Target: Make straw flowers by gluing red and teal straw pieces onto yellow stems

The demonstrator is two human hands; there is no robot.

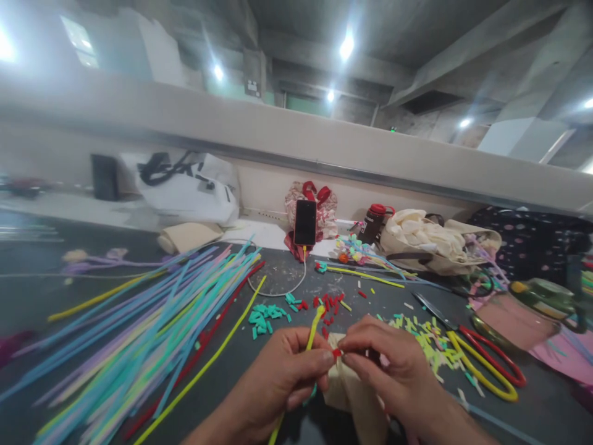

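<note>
My left hand (278, 371) is closed around a yellow pipe cleaner (313, 327) that sticks up between its fingers. My right hand (389, 364) pinches a small red piece (336, 353) at the fingertips, right against the left thumb. Both hands meet over a folded beige paper piece (345, 386) that lies under them on the dark table (278, 284). Small cut bits in red (328, 304), teal (266, 315) and light green (424, 337) lie scattered just beyond the hands.
A large fan of long coloured pipe cleaners (152, 334) covers the table's left. Scissors with red and yellow handles (482, 364) lie to the right. A phone (305, 222) stands at the back on a cable, with bags (435, 244) and a bottle (373, 224) beside it.
</note>
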